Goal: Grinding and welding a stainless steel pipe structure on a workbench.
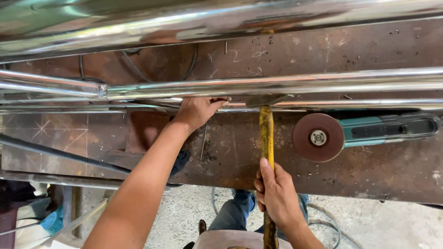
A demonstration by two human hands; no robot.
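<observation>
The right hand [275, 192] is closed round the yellow handle of a hammer [266, 138], whose head reaches ahead of it to the thin steel tubes [323, 104] on the rusty steel table [369, 175], where the left hand [198, 110] curls onto those tubes just left of the head

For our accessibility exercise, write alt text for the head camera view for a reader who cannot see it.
The right hand grips a hammer by its yellow handle, head against shiny steel tubes, which the left hand steadies. They lie on a rusty metal workbench beside an angle grinder.
</observation>
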